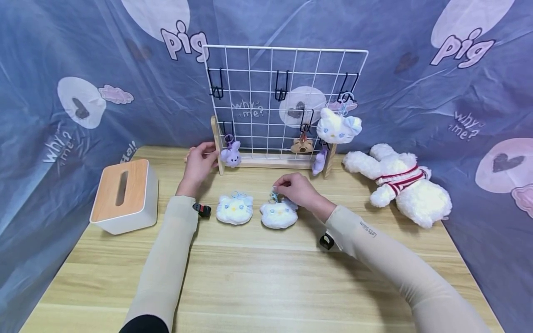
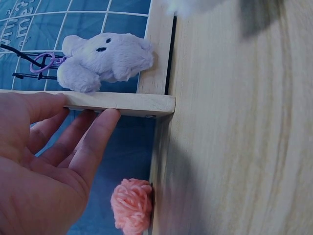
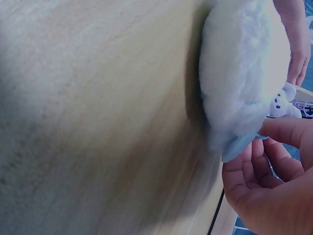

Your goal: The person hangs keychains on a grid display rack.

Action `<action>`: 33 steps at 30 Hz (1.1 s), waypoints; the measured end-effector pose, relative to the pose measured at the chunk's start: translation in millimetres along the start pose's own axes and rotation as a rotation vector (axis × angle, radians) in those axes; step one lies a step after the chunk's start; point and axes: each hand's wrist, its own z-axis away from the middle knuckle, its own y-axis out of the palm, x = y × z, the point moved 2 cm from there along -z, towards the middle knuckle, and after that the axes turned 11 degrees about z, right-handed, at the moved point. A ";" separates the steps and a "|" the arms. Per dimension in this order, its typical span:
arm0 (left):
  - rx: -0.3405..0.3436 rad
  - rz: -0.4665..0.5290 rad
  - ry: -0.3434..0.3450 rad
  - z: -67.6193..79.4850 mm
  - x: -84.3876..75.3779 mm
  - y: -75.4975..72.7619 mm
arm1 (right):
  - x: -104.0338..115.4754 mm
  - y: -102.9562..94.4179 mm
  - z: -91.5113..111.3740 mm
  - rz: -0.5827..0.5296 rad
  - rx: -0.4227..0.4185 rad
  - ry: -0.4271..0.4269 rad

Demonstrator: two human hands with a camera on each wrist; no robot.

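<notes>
My right hand (image 1: 297, 188) pinches the pale blue ring (image 1: 273, 196) of a white plush cat-head keychain (image 1: 279, 216). In the right wrist view, that white plush (image 3: 239, 73) fills the upper middle, close over the table. My left hand (image 1: 201, 162) grips the left wooden post (image 1: 216, 145) of a white wire grid rack (image 1: 258, 83), thumb and fingertips at the post's edges. Beside that post hangs a lilac plush bunny (image 1: 231, 155), larger in the left wrist view. A second white cat-head keychain (image 1: 234, 209) lies on the table between the two arms.
Black hooks (image 1: 281, 88) hang on the grid. At its right hang another white cat-head plush (image 1: 338, 127), a brown plush (image 1: 302, 145) and a lilac one (image 1: 319, 162). A tissue box (image 1: 125, 194) stands left, a white plush toy (image 1: 404, 185) lies right. A pink yarn ball (image 2: 132, 205) sits behind my left hand.
</notes>
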 end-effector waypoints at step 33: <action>0.005 0.002 -0.007 0.7 -0.6 -0.8 | 18.9 -15.3 21.8 -0.184 0.027 -0.069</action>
